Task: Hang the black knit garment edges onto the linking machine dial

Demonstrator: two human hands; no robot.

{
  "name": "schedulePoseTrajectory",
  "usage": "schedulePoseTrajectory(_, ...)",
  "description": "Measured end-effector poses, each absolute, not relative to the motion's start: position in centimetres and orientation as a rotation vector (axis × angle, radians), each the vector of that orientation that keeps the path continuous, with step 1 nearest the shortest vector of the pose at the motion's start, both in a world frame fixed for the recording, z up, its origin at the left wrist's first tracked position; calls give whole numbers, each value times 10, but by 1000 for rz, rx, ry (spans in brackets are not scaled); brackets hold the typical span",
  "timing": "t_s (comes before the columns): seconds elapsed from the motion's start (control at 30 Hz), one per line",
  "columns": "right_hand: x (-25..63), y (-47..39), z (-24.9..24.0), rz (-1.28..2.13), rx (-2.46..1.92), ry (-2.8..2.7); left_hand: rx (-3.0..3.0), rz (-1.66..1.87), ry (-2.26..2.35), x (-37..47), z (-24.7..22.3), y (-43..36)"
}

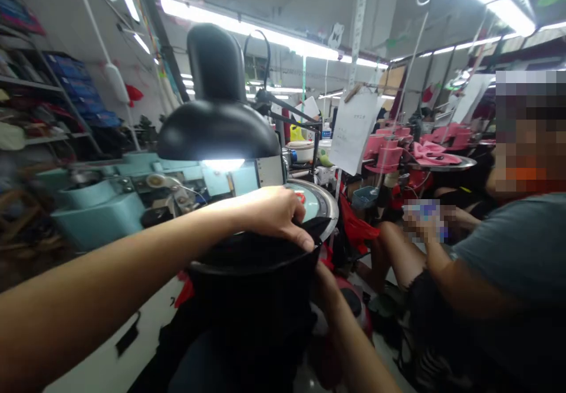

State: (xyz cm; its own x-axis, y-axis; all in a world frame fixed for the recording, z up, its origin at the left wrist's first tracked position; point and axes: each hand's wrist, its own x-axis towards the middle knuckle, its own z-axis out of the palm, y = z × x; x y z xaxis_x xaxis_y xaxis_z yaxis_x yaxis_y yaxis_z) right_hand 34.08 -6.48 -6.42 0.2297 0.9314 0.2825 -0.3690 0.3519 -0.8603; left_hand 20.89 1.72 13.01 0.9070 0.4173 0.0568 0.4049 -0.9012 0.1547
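Observation:
Black cloth hangs down over the front of a round machine plate below a black lamp. My left hand reaches across from the left, its fingers curled and its thumb pressed on the cloth's top edge at the right. Just below that spot, my right hand is at the cloth's right side, with its fingers hidden behind the fabric. A small red and white item shows on the plate behind my left hand.
Light blue machines stand at the left. A paper sheet hangs behind the plate. A seated person is close by on the right, holding something blurred. Pink machines stand farther back.

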Motion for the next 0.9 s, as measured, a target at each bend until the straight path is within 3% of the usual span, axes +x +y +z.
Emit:
schedulePoseTrajectory(0.07, 343, -77, -63, 1064, -664, -847, 2798, 10, 548, 210, 139, 9)
schedulePoseTrajectory(0.3, 342, -102, -42, 1431, -744, -875, 2572, 248, 222, 238, 118, 30)
schedulePoseTrajectory(0.43, 333, -98, -37, 1309, -731, -765, 2509, 288, 231, 236, 108, 42)
schedulePoseTrajectory(0.67, 320, -103, -17, 1102, -859, -1072, 2230, 387, 276, 233, 111, 35)
schedulePoseTrajectory(0.9, 325, -96, -25, 871, -907, -1034, 2288, 440, 314, 242, 109, 31)
